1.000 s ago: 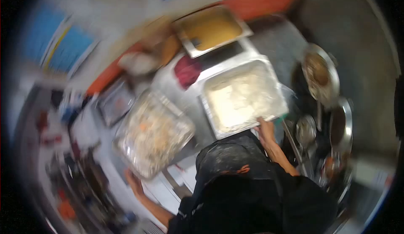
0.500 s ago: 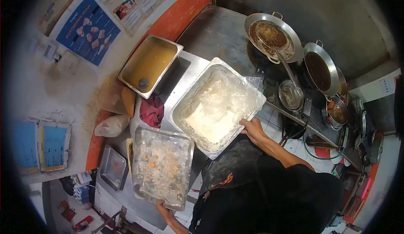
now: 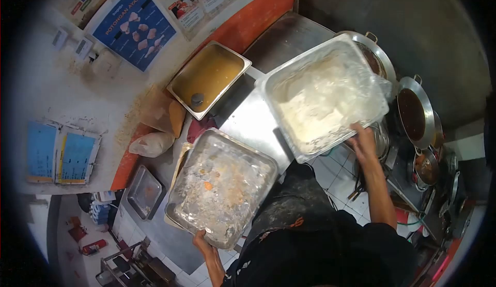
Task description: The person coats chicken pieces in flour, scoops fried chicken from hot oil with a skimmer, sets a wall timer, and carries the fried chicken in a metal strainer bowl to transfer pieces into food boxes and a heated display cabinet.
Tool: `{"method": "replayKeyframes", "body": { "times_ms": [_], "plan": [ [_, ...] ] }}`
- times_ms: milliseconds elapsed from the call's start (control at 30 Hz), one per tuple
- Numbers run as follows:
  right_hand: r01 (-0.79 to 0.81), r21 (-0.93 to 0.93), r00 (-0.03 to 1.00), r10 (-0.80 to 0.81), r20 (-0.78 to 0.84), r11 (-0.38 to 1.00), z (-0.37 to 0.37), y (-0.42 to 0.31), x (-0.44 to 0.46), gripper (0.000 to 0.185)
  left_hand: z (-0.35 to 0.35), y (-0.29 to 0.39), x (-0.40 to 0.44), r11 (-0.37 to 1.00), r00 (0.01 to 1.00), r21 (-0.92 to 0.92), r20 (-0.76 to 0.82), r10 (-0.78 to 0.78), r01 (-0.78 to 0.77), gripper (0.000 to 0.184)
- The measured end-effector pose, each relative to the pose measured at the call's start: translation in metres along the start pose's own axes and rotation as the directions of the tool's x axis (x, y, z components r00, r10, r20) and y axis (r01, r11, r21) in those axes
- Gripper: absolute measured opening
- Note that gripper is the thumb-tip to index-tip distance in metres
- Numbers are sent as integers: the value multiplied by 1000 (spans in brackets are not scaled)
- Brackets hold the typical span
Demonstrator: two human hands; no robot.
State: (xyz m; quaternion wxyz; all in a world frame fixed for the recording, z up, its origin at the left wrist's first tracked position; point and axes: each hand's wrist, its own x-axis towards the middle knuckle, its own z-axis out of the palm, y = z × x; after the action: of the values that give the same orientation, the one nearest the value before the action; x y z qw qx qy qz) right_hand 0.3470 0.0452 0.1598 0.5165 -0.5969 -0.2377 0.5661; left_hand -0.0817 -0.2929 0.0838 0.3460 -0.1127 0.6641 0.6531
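Note:
My right hand [image 3: 365, 143] is closed on the near right rim of a deep metal container [image 3: 305, 60]. White flour [image 3: 309, 115] lies inside it, with a clear plastic bag [image 3: 356, 83] over the far right part. The container is tilted and overlaps the nearest wok. Lower left, my left hand [image 3: 203, 243] grips the near edge of a shallow metal tray [image 3: 247, 151]. Floury crumbs and a small orange piece [image 3: 208, 185] are scattered over the tray's bottom. A dark red cloth [image 3: 199, 128] shows partly behind the tray.
A metal pan [image 3: 235, 84] of yellowish liquid stands against the wall. A smaller tray [image 3: 144, 204] lies at left beside a plastic bag [image 3: 151, 145]. Woks of dark oil, one of them a wok [image 3: 412, 114] at right, stand on the stove.
The flour container has moved right, away from the counter and over the nearest wok. The crumb-covered tray has shifted right and turned, hiding more of the red cloth. The view has swung too.

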Motion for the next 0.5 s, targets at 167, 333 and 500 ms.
{"method": "replayKeyframes", "body": {
  "times_ms": [167,333,500],
  "plan": [
    [35,21,999,-35,-1,999,-24,-66,47,24,38,25,-14,980,994,198,107,-19,-2,27],
    [115,132,992,-108,-58,985,-67,-152,100,28,149,27,-27,967,946,228,270,-177,116,31],
    [238,174,970,-241,-4,956,-101,-230,160,23,296,26,-23,939,804,301,509,-307,169,35]
  ]
}}
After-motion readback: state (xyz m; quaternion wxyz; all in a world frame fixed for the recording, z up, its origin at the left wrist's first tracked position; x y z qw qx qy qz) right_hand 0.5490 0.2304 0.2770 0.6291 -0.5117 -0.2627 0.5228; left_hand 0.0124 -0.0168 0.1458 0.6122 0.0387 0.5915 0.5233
